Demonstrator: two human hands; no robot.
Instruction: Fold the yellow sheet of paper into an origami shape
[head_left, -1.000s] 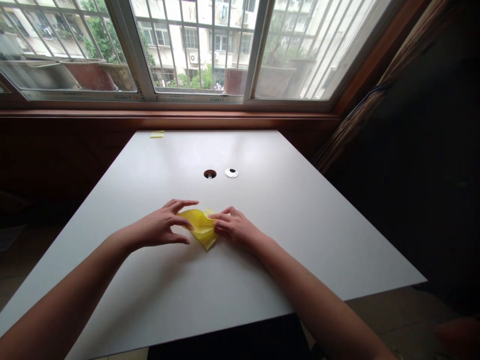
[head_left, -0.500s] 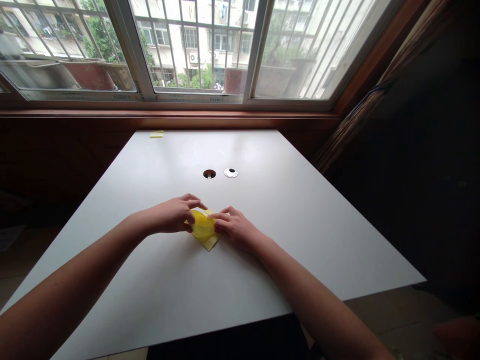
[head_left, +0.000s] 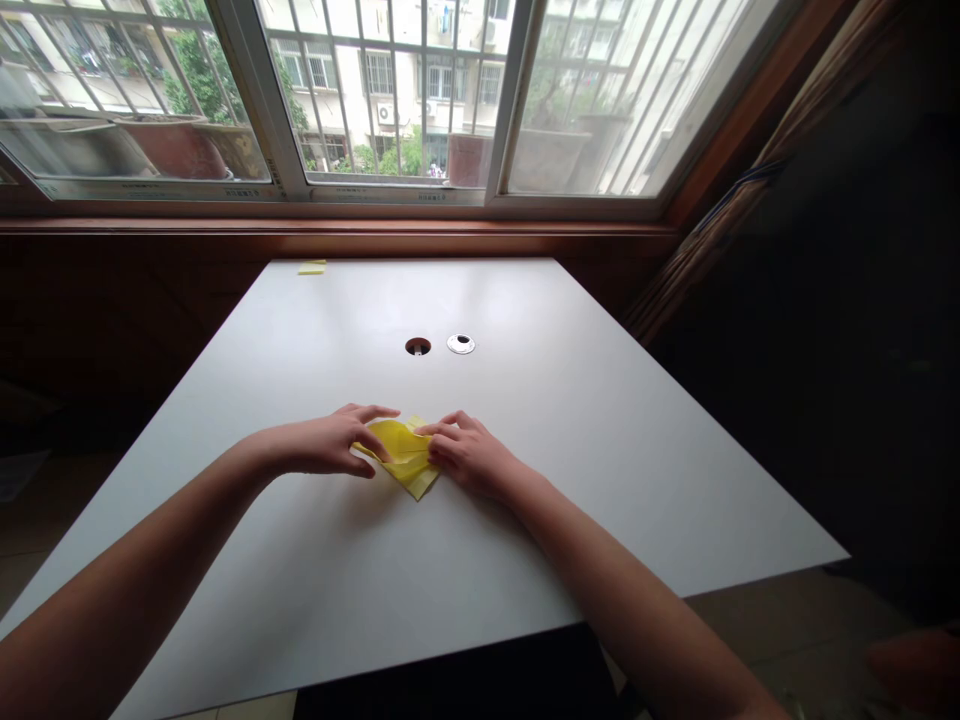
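A sheet of folded yellow paper lies near the middle of the white table, one corner pointing toward me. My left hand has the paper's left flap between the thumb and a bent finger, while its upper fingers stretch out over the far edge. Bent fingers of my right hand grip the right side of the paper and press it on the tabletop. Part of that side is hidden under these fingers.
The white table has a round hole with a metal ring-shaped cover beside it. Small yellow strips lie at the far left edge. Behind are a barred window and a curtain at the right.
My left hand has shifted a little to the left, drawing the paper's left flap outward, so more yellow surface shows. My right hand stays in nearly the same place.
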